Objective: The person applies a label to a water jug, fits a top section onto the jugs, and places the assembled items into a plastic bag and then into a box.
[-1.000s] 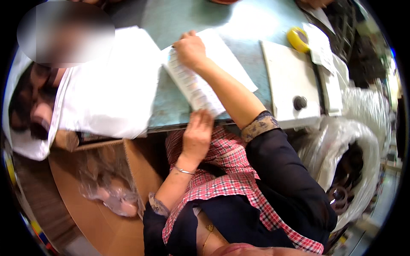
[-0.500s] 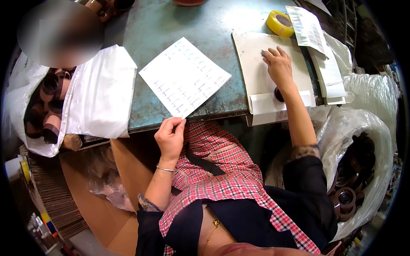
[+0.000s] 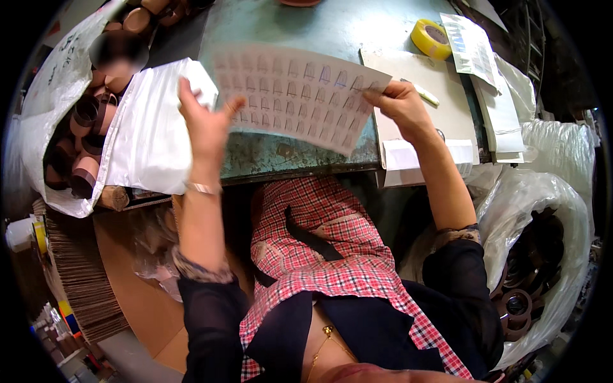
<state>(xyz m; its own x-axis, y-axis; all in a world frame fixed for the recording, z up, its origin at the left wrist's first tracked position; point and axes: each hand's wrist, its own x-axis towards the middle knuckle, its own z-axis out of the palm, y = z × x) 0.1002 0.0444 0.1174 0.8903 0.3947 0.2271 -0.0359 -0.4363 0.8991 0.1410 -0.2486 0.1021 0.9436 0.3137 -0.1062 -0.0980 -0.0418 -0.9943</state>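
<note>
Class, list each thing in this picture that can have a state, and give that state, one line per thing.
Label sheet: lifted off the table, pinched at its right edge.
Right hand: gripping the sheet.
Left hand: open, at the sheet's left edge.
Yellow tape roll: lying flat.
White sack: open.

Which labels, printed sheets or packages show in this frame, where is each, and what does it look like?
Label sheet: held up over the green table by the right hand, left hand beside it; white, rows of small labels.
Printed slips: table's right edge; white with coloured print.
Tape roll: beside the slips; yellow ring.
Woven sack: left; white, brown tubes inside.
Plastic bag: lower right; clear, dark rings inside.
</note>
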